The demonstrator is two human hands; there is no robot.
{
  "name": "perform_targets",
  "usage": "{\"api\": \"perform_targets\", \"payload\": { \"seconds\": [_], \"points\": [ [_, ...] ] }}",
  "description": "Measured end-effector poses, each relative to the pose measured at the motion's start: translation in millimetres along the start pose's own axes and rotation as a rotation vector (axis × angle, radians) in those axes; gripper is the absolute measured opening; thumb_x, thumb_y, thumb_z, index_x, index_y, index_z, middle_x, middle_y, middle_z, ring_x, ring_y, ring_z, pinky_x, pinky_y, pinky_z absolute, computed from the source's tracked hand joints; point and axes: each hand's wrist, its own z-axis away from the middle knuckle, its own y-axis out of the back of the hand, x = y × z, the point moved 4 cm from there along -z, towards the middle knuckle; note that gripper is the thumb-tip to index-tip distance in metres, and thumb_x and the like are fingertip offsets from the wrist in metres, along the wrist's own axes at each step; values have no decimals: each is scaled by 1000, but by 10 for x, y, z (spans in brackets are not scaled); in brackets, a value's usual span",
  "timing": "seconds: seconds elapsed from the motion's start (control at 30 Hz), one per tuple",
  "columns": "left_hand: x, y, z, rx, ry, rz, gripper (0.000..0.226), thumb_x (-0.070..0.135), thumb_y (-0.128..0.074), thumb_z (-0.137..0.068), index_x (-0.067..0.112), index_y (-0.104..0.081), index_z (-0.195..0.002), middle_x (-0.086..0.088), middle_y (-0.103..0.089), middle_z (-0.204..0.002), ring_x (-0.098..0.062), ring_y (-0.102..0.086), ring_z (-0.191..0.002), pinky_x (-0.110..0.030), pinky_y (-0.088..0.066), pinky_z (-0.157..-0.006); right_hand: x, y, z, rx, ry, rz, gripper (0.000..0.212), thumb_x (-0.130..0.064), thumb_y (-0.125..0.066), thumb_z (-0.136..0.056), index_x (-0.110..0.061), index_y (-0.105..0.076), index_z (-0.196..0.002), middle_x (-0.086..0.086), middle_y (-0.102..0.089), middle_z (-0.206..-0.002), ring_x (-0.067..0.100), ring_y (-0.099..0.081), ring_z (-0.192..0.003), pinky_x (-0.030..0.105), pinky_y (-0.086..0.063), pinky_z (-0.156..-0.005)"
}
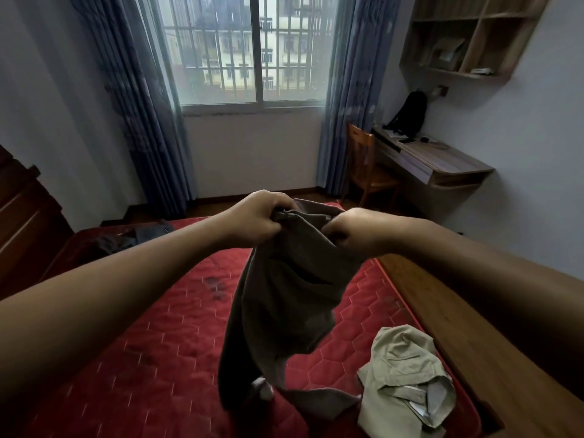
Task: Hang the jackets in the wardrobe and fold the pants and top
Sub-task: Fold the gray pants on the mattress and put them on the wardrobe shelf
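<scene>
Aloft, left hand (256, 217) and right hand (351, 229) grip pants (284, 298) at top edge.

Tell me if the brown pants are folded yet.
Not folded: the pants hang loose from the left hand and right hand, which grip their top edge.

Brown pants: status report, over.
Both up: left hand, right hand grip brown pants at top edge. Pants hang down to red mattress. Beige garment crumpled beside the hem.
</scene>
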Motion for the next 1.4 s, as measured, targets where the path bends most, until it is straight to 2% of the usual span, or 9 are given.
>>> {"api": "perform_targets", "payload": {
  "seconds": [0.13,0.23,0.4,0.53,0.77,0.87,1.03,1.3,1.4],
  "points": [
    [25,17,17,-66,-65,-52,36,-8,-60,-77,11,-75,-104,2,-70,-100,-12,-67,-95,-35,-54,-85,-43,-74,5,-50,-89,410,53,-64,-38,-97,-24,-70,-113,0,-59,-113,21,-59,-104,33,-47,-78],
    [-52,84,55,-54,-63,-58,38,-11,-60,-78,10,-75,-105,4,-69,-100,-9,-66,-95,-31,-53,-85,-88,-110,46,2,21,530,69,-67,-22,-101,-21,-72,-112,-3,-61,-125,19,-43,-123,38,-30,-93],
    [-184,181,97,-60,-33,-68,38,-11,-59,-78,13,-75,-103,10,-69,-99,-8,-66,-93,-34,-56,-84,-229,-119,88,-45,146,357,37,-49,-35,-102,-34,-66,-115,-11,-67,-114,16,-43,-123,46,-35,-103],
    [-171,193,106,-84,-37,-63,39,-11,-58,-78,13,-75,-103,9,-69,-100,-7,-66,-94,-33,-55,-84,-329,-95,85,-164,72,354,33,-45,-55,-92,-37,-62,-123,-5,-63,-107,22,-57,-107,41,-56,-84],
    [-55,161,87,-77,-102,-55,34,-11,-62,-80,11,-76,-101,5,-69,-100,-7,-66,-94,-28,-54,-84,-468,-320,-32,-144,24,519,8,-35,-54,-97,-29,-58,-94,-6,-56,-89,24,-60,-88,38,-51,-70],
    [-113,190,113,-74,-99,-52,34,-11,-62,-80,11,-76,-101,4,-69,-100,-9,-67,-94,-31,-55,-84,-476,-354,-25,-154,34,475,17,-32,-50,-99,-24,-64,-103,-5,-54,-82,22,-57,-75,33,-50,-64],
    [-194,202,167,-96,-94,-85,35,-8,-63,-81,16,-76,-103,8,-69,-102,-8,-67,-96,-32,-55,-85,-408,-294,-37,-92,-19,567,31,-38,-47,-98,-25,-47,-70,-7,-50,-74,19,-53,-69,29,-40,-55],
    [-359,265,328,-66,-206,-296,13,9,-66,-87,16,-65,-99,7,-51,-120,-11,-59,-94,-38,-53,-80,-298,-145,0,62,119,328,18,-24,-49,-101,-20,-63,-112,0,-66,-99,22,-65,-89,36,-55,-73],
    [-292,231,379,-55,-269,-384,33,13,-67,-87,20,-55,-117,8,-36,-140,-17,-62,-96,-40,-56,-77,-258,-76,8,112,150,338,25,-20,-50,-102,-18,-60,-124,4,-66,-115,23,-65,-98,38,-56,-80]
  ]
}}
